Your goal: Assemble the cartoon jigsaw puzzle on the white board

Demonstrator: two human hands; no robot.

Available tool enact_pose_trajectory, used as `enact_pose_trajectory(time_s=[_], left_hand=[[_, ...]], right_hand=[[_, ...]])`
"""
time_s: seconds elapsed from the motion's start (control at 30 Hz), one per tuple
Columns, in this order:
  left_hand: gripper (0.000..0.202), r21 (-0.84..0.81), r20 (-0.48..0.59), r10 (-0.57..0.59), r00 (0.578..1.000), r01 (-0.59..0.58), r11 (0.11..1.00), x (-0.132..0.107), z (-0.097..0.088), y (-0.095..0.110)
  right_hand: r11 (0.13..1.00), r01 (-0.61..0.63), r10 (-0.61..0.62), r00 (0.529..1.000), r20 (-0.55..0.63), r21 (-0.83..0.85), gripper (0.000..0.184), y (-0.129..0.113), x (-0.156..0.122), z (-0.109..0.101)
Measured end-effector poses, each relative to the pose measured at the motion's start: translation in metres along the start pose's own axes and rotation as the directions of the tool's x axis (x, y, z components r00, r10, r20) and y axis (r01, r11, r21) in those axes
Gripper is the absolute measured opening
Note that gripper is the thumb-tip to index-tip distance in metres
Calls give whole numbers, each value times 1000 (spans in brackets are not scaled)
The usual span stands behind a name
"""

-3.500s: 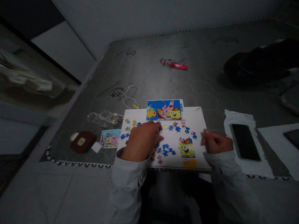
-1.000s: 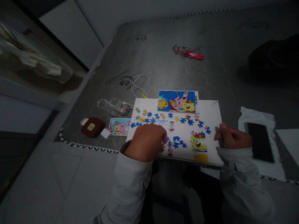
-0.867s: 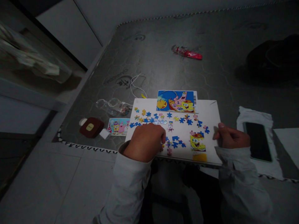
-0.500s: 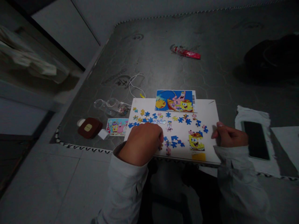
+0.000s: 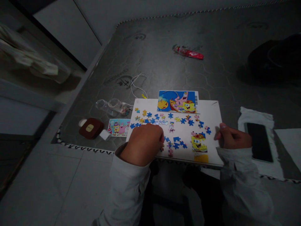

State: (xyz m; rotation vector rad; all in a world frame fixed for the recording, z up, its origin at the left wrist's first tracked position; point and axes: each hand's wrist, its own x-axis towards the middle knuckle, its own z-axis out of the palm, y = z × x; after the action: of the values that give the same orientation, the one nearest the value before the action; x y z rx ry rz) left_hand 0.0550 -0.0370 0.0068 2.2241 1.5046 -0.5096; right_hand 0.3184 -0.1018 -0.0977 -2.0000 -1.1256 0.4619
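My left hand (image 5: 146, 143) hangs closed over the left part of the white board (image 5: 213, 116), knuckles up. Its fingertips point down beside a small puzzle piece (image 5: 162, 148); whether they pinch anything is hidden. Loose blue puzzle pieces (image 5: 176, 139) and several others lie scattered across the board. Some pieces are joined into a yellow cartoon face section (image 5: 198, 142) at the right, with a plain yellow strip (image 5: 201, 158) below it. At the board's right edge rests my right hand (image 5: 234, 137), fingers curled and thumb out, with nothing visible in it.
A picture card (image 5: 177, 101) lies along the board's far edge. To the left are another card (image 5: 119, 127), a brown case (image 5: 91, 128), a white adapter (image 5: 105, 135), and clear plastic containers (image 5: 113, 106). A phone (image 5: 259, 142) lies on white cloth at right. Farther back is a red packet (image 5: 189, 52).
The whole view has shifted slightly. Both hands and the puzzle pieces keep their places on the board.
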Motion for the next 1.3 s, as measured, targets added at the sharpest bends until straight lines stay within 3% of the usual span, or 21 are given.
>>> enact_pose_trajectory(time_s=[0.27, 0.53, 0.9, 1.03, 1.1, 1.2, 1.3], left_hand=[[11, 13, 17, -4, 1000, 4, 1000, 2, 1, 3], [19, 41, 46, 126, 991, -128, 991, 0, 10, 21], [15, 51, 41, 23, 999, -25, 998, 2, 4, 6], [12, -4, 49, 123, 991, -123, 992, 4, 9, 11], [9, -43, 57, 241, 969, -239, 970, 7, 13, 13], [19, -77, 63, 365, 929, -360, 930, 11, 15, 13], [19, -76, 76, 345, 936, -339, 938, 13, 16, 12]], right_hand=[[999, 15, -15, 1000, -2, -38, 47, -3, 0, -1], [999, 14, -15, 1000, -10, -39, 48, 0, -1, 0], [998, 24, -27, 999, -42, -66, 49, -4, -1, 2], [1000, 12, -14, 998, -66, -23, 48, -1, -1, 4], [1000, 16, -17, 997, -75, -12, 48, 1, 0, 4], [999, 13, -14, 999, -36, -31, 47, 0, 0, 3], [999, 10, -12, 999, -38, -40, 47, -1, -1, 2]])
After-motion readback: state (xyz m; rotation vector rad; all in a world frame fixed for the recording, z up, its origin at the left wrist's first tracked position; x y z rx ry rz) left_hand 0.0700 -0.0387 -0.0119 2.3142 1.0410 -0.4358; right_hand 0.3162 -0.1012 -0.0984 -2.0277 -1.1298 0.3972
